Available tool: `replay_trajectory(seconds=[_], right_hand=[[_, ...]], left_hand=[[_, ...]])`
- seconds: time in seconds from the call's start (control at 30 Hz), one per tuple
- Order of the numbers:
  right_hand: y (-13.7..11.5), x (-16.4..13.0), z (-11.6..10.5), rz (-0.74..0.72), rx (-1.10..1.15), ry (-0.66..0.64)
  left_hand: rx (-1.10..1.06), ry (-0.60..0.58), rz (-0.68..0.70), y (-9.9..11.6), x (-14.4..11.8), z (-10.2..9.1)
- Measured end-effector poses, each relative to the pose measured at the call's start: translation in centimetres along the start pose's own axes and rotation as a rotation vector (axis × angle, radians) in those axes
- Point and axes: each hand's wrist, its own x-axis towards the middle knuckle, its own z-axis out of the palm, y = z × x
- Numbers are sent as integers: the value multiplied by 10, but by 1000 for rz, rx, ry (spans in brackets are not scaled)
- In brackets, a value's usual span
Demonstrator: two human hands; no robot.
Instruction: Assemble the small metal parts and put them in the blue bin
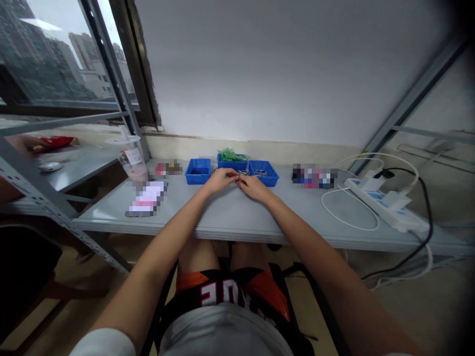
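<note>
My left hand and my right hand meet at the fingertips above the grey table, just in front of the blue bins. Both are closed in a pinch around something too small to make out. Left of them stands a blue bin with dark small parts inside. Behind them another blue bin holds green pieces. Beside my right hand, a third blue bin contains shiny metal pieces. More metal pieces show just behind my fingers.
On the left are a phone and a lidded drink cup. A blurred-out item lies to the right. Further right, a white power strip carries plugs and loose cables. Another person's arm shows at the far left.
</note>
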Motion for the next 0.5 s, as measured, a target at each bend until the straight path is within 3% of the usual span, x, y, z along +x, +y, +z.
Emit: replay_trajectory(seconds=[0.17, 0.4, 0.5], right_hand=[[0, 0, -3, 33, -21, 13], [2, 0, -8, 79, 57, 175], [1, 0, -8, 62, 75, 176]], left_hand=[[-29, 33, -40, 2, -1, 0], [39, 0, -89, -1, -3, 0], [68, -16, -77, -2, -4, 0]])
